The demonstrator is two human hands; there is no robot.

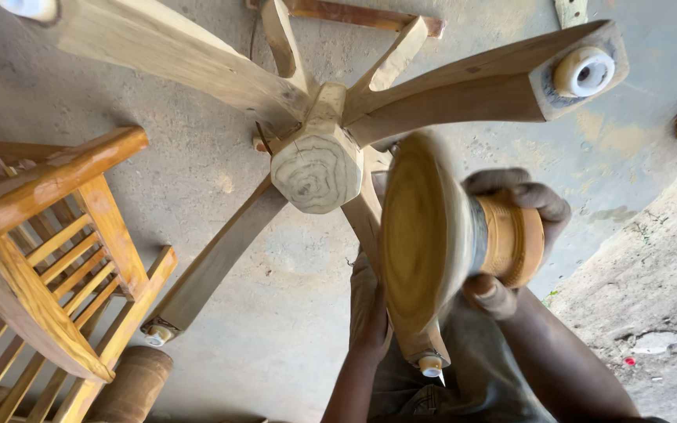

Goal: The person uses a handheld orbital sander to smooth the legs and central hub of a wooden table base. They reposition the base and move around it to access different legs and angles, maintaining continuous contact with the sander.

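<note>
From the head camera, the right hand is wrapping closed around the ribbed, dust-coated body of a round sanding tool; fingers are curling over the top and the thumb is pressing in underneath; the tool's wide disc is facing left, tilted on edge, hanging just in front of the nearest leg of an upturned wooden chair base. The left hand is reaching up behind that leg, lying against it with fingers flat; whether it is actually clasping the wood, I cannot tell, since the leg and disc are hiding most of it. The chair base is sitting in the middle of the view, five legs spreading out from an octagonal hub showing its end grain; pale caster sockets are showing at the leg tips. At the left, a slatted wooden chair is standing close by, well apart from both hands; beneath everything, the concrete floor is lying grey and dusty.
</note>
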